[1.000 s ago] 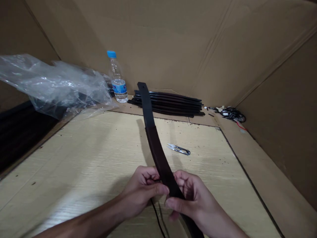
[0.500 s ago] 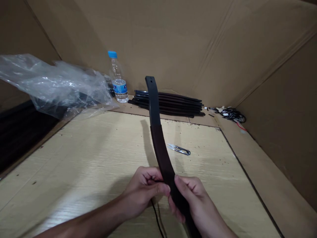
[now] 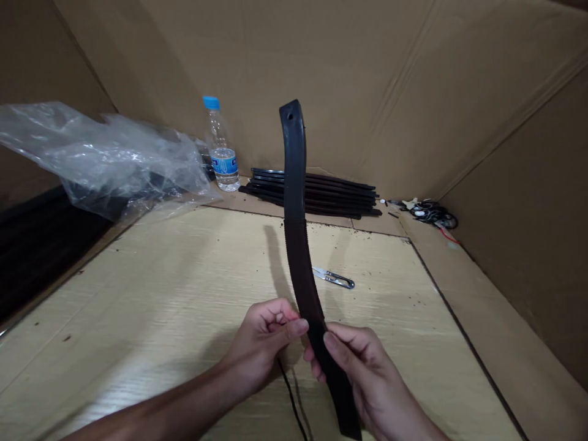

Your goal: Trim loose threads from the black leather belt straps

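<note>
A long, curved dark strip [image 3: 294, 177] stands nearly upright in front of me. Its upper part is smooth and black with a small hole near the tip; lower down, a dark brown cover [image 3: 302, 263] with ridged edges wraps it. My right hand [image 3: 367, 373] grips the lower part, thumb on the near face and fingertips behind. At the strip's left edge my left hand [image 3: 271, 337] is closed in a pinch. From beneath it a thin black cord [image 3: 290, 392] hangs towards the bottom edge; the pinched part is hidden by the fingers.
Thread snips [image 3: 334, 278] lie on the pale tabletop [image 3: 184, 294] behind the strip. At the back are several similar dark strips [image 3: 340, 193] and a water bottle [image 3: 223, 153]. Clear plastic [image 3: 114, 159] sits left, a small tangle of cords [image 3: 432, 213] right. Cardboard walls [image 3: 349, 73] surround the table.
The strip has risen and turned more upright, its holed end now higher and facing me more. My left hand has shifted slightly up along its edge.
</note>
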`<state>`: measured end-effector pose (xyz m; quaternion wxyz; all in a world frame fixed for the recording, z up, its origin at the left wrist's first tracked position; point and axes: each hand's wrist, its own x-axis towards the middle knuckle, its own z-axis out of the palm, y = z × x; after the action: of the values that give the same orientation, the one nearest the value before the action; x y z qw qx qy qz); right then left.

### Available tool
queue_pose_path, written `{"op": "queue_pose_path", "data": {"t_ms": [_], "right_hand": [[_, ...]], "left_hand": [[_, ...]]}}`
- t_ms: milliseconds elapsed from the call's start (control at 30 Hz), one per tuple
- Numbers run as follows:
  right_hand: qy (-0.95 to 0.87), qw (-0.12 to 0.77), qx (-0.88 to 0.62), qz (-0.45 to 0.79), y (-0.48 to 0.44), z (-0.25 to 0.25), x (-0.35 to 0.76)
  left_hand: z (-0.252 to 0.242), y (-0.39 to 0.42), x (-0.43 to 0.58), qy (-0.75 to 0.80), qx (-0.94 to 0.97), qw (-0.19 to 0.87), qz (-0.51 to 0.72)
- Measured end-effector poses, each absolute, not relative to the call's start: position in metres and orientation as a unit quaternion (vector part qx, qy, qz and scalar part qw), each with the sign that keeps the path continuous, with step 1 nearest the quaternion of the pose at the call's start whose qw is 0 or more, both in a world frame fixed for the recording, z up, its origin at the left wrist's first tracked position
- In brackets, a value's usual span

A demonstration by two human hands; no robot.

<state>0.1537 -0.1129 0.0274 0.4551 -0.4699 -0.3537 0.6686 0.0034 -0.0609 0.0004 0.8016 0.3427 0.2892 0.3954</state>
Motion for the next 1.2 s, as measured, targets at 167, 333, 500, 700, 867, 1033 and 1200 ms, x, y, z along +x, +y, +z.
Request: {"op": "queue_pose_path", "data": {"t_ms": [167,333,500,700,867,1033,1200], "right_hand": [[-0.384,0.425,-0.493,0.655,-0.1123,0.0321,0.1525],[-0.276,0.441,-0.512,0.684,-0.1130,0.0326,0.1505],[-0.226,0.438,-0.542,0.681,-0.1106,0.0302,0.1478],[-0.192,0.444,-0.551,0.680,-0.1099,0.0325,0.1467],[-0.223,0.437,-0.549,0.676,-0.1092,0.0290,0.1489],[-0.215,0.452,-0.522,0.690,-0.1088,0.0311,0.1500],[-0.249,0.467,-0.505,0.682,-0.1098,0.0315,0.1512]], "left_hand": [[0.0049,-0.0609,0.0051,0.314,0.310,0.808,0.391],[0.0063,-0.0598,0.0044,0.330,0.331,0.795,0.387],[0.0056,-0.0608,0.0038,0.330,0.332,0.803,0.368],[0.0006,-0.0588,0.0024,0.378,0.345,0.774,0.372],[-0.0032,-0.0581,0.0009,0.386,0.360,0.771,0.356],[-0.0005,-0.0589,0.0030,0.334,0.349,0.797,0.363],[0.0015,-0.0582,0.0053,0.327,0.322,0.802,0.382]]}}
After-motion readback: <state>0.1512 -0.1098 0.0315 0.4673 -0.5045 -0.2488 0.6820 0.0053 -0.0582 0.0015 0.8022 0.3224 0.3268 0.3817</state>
